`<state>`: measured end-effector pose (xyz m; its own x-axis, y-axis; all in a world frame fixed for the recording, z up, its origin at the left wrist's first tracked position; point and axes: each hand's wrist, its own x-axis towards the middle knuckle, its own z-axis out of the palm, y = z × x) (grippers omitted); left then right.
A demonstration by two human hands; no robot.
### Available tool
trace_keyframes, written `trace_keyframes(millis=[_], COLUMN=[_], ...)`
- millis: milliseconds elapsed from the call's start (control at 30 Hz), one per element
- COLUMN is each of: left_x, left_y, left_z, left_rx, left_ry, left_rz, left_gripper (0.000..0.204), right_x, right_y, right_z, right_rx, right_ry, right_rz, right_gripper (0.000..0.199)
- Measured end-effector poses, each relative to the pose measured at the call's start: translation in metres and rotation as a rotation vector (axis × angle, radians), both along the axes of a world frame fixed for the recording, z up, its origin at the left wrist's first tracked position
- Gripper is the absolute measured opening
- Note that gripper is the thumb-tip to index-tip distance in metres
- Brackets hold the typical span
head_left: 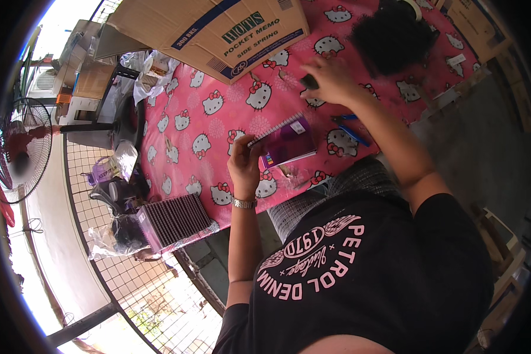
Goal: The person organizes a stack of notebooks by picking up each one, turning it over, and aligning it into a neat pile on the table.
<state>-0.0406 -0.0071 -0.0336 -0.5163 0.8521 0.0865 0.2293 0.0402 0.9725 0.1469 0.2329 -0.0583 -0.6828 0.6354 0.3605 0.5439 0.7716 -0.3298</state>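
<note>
The left hand (243, 158) grips a purple spiral notebook (286, 141) over the pink patterned tablecloth (189, 118). The right hand (330, 79) closes on a small dark object (310, 82), with blue pens (351, 128) between them and a cardboard box (212, 26) beyond.

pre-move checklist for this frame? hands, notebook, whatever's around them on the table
1. Left hand grips the purple spiral notebook at its bound corner: ok.
2. Notebook tilted up, lower edge near the pink patterned tablecloth: ok; contact with the cloth: cannot tell.
3. Right hand is on a small dark object: ok; what the object is: cannot tell.
4. Blue pens lie under the right forearm, free of both hands: ok.
5. Cardboard box and black pile sit apart from both hands: ok.
6. Stack of spiral notebooks at the table edge overhangs slightly: not ok.
</note>
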Motion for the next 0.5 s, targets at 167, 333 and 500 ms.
trace_keyframes(millis=[167, 333, 500], left_x=[0.003, 0.011, 0.015], left_y=[-0.019, -0.021, -0.019], left_z=[-0.008, -0.02, -0.017], left_rx=[-0.094, 0.087, 0.127], left_ry=[0.102, 0.048, -0.098], left_rz=[0.229, 0.157, 0.166], left_gripper=[0.012, 0.015, 0.018], right_x=[0.061, 0.1, 0.083], right_y=[-0.04, -0.107, -0.068], right_z=[-0.013, -0.034, -0.029], right_rx=[-0.233, 0.125, -0.287], right_ry=[0.16, -0.092, 0.251], right_rz=[-0.061, 0.002, -0.197], right_gripper=[0.057, 0.069, 0.074])
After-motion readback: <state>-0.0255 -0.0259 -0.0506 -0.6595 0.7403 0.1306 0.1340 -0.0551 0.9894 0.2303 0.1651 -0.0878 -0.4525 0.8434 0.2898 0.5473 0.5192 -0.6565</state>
